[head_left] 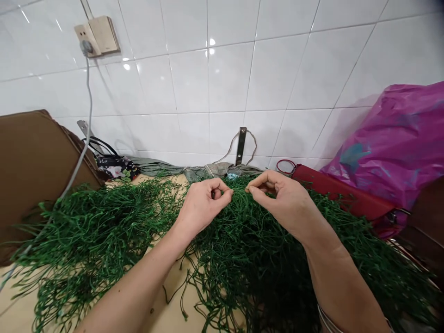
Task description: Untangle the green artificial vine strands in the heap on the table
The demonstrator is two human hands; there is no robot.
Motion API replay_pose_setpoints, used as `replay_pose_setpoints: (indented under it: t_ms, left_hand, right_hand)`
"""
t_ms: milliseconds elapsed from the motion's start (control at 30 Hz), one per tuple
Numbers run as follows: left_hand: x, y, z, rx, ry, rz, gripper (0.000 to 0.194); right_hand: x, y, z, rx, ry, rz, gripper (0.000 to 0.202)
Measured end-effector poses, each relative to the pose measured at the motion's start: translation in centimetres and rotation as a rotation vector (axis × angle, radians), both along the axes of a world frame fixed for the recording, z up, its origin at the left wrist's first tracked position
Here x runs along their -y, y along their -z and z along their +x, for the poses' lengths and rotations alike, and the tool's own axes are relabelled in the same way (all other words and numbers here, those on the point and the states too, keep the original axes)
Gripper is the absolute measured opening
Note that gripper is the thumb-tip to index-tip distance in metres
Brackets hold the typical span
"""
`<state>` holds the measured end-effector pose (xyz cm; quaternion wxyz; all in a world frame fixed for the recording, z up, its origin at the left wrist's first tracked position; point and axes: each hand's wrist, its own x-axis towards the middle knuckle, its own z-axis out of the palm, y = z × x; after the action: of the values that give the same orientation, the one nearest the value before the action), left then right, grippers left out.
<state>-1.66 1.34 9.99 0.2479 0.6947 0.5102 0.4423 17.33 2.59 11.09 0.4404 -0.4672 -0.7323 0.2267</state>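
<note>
My left hand [207, 203] and my right hand [279, 196] face each other over a heap of green plastic strands [222, 249]. On each hand, thumb and forefinger are pinched together, with a small gap between the two pinches. A thin green strand seems to run across that gap, though it is hard to separate from the heap behind. The strands are thin and tangled, with small knobbed ends. A second green pile [100, 226] lies to the left of my left forearm. My right forearm passes over the right part of the heap.
A pale tabletop [173, 282] meets a white tiled wall [187, 83]. At left stand a brown case [31, 171] and a grey cable [90, 101] hanging from a wall socket [97, 37]. A red bag [342, 192] and a purple plastic bag [398, 138] are at right. A metal bracket [241, 145] is on the wall.
</note>
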Motion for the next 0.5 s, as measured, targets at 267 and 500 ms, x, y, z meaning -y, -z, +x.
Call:
replay_pose_setpoints:
  t_ms: [267,500]
  left_hand:
    - [1.1,3.9,-1.9,0.120,0.108,-0.138,0.026]
    - [1.7,5.2,-0.9,0.229,0.095,-0.160,0.028]
  right_hand:
    - [0.3,0.5,0.2,0.222,-0.256,-0.071,0.009]
    - [-0.3,2.1,-2.2,0.304,-0.036,0.067,0.010]
